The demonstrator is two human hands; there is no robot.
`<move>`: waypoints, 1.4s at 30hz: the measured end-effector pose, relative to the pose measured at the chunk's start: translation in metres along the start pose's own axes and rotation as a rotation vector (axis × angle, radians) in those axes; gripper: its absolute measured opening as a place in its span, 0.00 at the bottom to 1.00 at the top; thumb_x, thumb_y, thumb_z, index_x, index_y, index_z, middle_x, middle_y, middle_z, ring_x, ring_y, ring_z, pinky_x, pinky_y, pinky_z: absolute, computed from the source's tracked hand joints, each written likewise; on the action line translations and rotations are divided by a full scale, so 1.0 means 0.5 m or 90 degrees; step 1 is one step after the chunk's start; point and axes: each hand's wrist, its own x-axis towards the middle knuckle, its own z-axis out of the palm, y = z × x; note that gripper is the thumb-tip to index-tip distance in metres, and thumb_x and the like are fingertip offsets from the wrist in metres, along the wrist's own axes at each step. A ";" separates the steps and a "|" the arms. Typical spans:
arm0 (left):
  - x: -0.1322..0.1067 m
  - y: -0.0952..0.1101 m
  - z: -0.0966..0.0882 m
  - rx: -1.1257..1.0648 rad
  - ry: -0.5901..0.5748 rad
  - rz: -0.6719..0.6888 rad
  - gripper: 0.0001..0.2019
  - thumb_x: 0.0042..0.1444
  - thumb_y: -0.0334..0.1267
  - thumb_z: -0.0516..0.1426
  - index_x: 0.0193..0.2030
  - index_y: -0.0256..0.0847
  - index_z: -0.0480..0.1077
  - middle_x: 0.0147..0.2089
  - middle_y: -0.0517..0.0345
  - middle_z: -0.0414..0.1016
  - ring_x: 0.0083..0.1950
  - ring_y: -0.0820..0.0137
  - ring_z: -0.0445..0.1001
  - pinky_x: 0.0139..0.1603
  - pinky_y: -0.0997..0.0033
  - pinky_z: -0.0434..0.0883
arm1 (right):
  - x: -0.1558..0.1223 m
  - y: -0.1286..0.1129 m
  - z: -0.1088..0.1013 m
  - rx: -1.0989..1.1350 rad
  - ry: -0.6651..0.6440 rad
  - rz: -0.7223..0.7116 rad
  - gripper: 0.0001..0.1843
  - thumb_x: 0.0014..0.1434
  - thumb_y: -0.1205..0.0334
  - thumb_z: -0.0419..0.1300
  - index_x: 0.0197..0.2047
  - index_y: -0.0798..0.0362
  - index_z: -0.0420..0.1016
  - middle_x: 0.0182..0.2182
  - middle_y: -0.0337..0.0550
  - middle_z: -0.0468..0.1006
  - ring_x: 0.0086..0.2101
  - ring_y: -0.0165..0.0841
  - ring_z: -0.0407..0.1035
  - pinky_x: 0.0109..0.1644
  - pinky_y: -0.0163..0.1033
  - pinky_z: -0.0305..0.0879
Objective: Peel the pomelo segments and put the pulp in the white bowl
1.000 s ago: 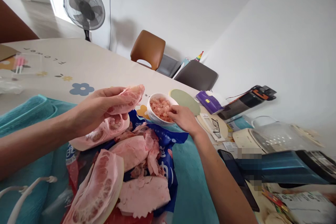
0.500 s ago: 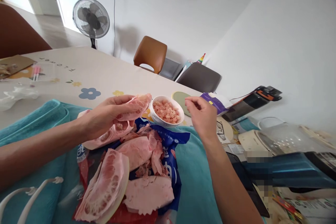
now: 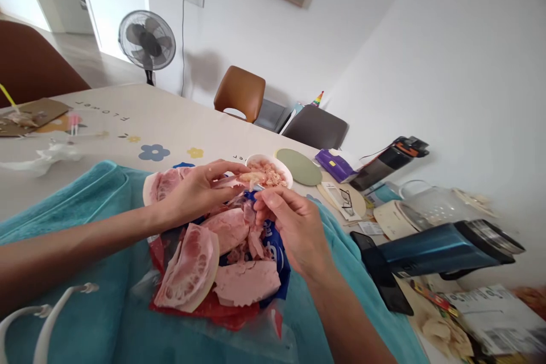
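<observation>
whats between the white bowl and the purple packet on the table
A round pale green mat lies flat between the white bowl and the purple packet. Nothing else sits in that stretch, as the head view shows.

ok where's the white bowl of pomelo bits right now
In the head view the white bowl sits near the middle, just beyond the left hand and right hand, with the green round mat close on its right.

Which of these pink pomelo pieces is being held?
The small piece by the bowl, pinched between the left hand and right hand. The bigger pieces lie on the bag below.
</observation>
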 end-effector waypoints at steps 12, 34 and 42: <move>-0.014 -0.004 0.014 0.014 -0.075 0.059 0.12 0.56 0.40 0.58 0.46 0.41 0.74 0.46 0.54 0.78 0.48 0.65 0.76 0.48 0.67 0.74 | -0.017 0.002 0.003 -0.467 0.066 -0.394 0.12 0.59 0.66 0.62 0.48 0.47 0.76 0.34 0.37 0.77 0.31 0.27 0.70 0.39 0.35 0.69; -0.016 -0.022 0.017 0.059 -0.022 0.092 0.14 0.55 0.36 0.59 0.49 0.42 0.73 0.52 0.51 0.75 0.54 0.64 0.74 0.56 0.61 0.71 | 0.004 -0.004 -0.010 -0.566 0.290 -0.413 0.05 0.57 0.68 0.57 0.31 0.49 0.72 0.27 0.37 0.77 0.28 0.30 0.70 0.37 0.36 0.67; -0.017 -0.051 0.016 0.203 0.036 0.144 0.32 0.52 0.31 0.59 0.64 0.44 0.54 0.54 0.52 0.74 0.52 0.66 0.75 0.50 0.64 0.71 | 0.135 0.002 -0.101 -0.550 0.311 -0.330 0.06 0.55 0.63 0.56 0.32 0.51 0.74 0.34 0.43 0.78 0.33 0.34 0.71 0.43 0.41 0.67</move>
